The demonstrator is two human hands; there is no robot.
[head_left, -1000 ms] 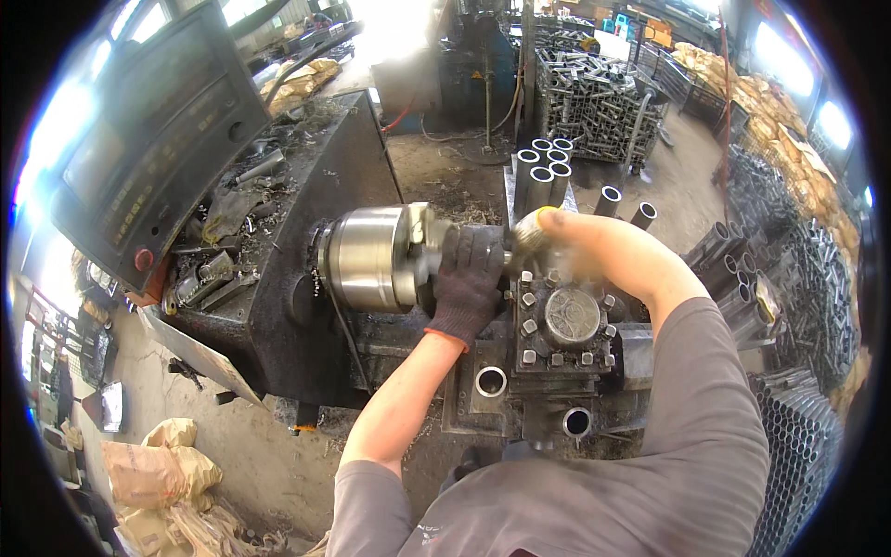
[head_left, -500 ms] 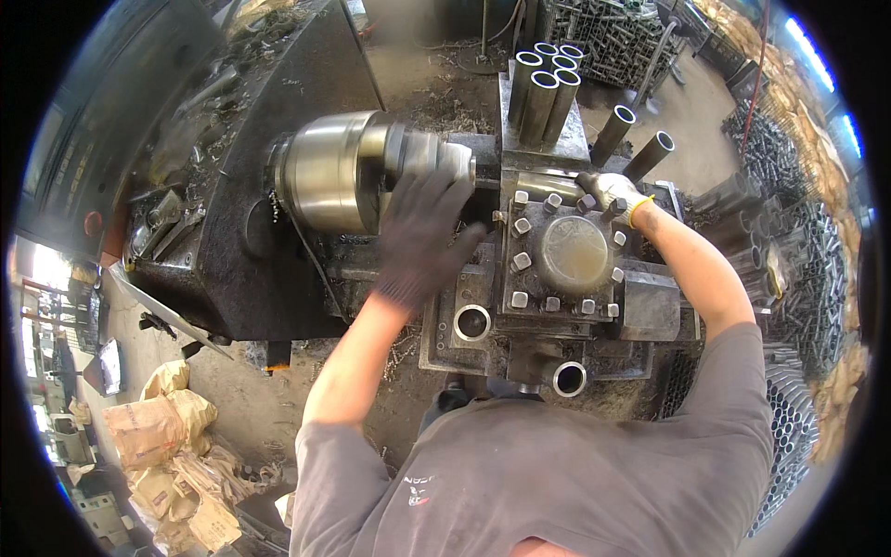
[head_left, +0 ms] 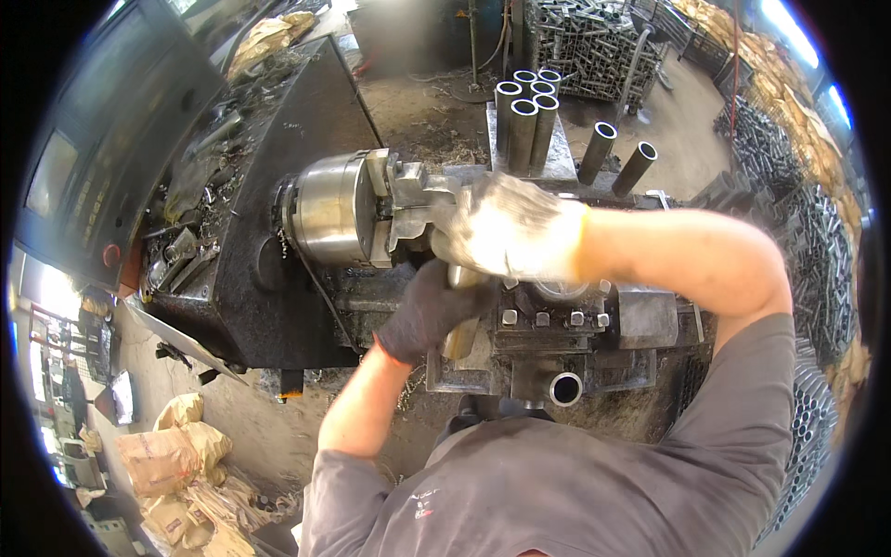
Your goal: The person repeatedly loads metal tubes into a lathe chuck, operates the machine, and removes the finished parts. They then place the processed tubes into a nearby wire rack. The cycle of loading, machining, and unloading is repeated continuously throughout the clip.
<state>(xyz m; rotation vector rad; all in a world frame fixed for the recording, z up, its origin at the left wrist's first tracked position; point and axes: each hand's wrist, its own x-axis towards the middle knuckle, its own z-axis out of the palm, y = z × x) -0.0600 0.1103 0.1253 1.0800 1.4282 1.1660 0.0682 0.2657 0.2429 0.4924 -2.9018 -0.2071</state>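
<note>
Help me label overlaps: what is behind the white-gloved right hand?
Along its lower edge show the left hand gripping a metal tube and part of the bolted block. The right hand covers some of the block's far side; whether it touches the tube is unclear.

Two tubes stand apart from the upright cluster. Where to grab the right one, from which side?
Probably grip the right tube around its upper wall, coming from its right: it stands on end, round side exposed, and the left tube stands on its other side.
</note>
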